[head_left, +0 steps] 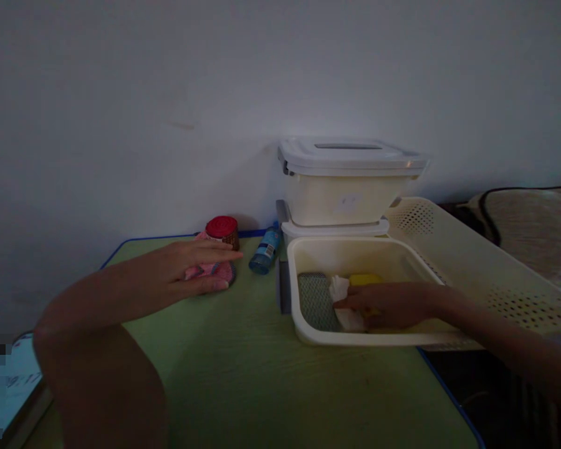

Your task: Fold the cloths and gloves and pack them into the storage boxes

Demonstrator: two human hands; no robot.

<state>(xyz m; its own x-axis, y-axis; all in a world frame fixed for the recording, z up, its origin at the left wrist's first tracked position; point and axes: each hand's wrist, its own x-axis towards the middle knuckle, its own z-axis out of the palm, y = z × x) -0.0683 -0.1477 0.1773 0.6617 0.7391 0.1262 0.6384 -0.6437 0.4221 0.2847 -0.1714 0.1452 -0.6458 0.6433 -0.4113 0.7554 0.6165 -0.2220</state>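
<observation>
Left hand point(199, 262): fingers straight, thumb apart, elbow sharply bent; over the pink cloth point(225, 272) (contact unclear), nothing visibly gripped. Right hand point(395, 304): reaching in from the right, fingers at white tissue point(339, 288) inside the near bin point(355, 338), right of a grey pad point(314, 302); grip can't be told.

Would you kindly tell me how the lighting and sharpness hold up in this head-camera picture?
In the head view, light is dim overall, with the wall palest just above the lidded box; in that same view, the green table darkens toward the bottom, the right hand inside the cream bin looks shaded and slightly soft, and coarse blocks cover the lower left edge.
</observation>
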